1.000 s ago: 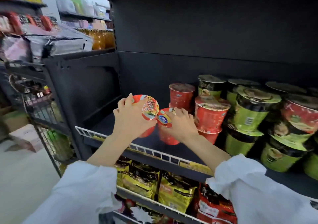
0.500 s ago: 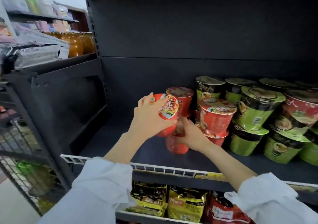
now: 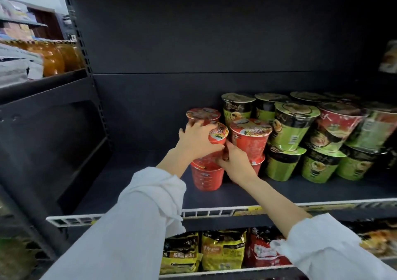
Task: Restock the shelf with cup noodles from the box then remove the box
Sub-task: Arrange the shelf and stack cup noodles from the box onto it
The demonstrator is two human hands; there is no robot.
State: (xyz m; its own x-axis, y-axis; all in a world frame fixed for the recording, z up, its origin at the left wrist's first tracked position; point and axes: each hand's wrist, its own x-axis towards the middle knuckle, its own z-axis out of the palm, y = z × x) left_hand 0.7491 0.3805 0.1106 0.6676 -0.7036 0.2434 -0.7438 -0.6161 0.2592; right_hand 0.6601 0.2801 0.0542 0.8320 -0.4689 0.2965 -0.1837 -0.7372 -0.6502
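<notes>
My left hand grips a red cup of noodles, tilted with its lid facing me, just above a second red cup that stands on the dark shelf. My right hand holds the top of that lower cup from its right side. More red cups are stacked in two layers right behind and beside them. Green cups fill the shelf further right. The box is out of sight.
A white wire rail runs along the shelf's front edge. The shelf's left half is bare up to the side panel. Noodle packets lie on the shelf below. Orange bottles stand on the neighbouring rack at left.
Both hands have carried the two red cups deeper and rightwards onto the shelf. The lower cup now stands on the shelf beside the red stack, and the upper cup hovers over it.
</notes>
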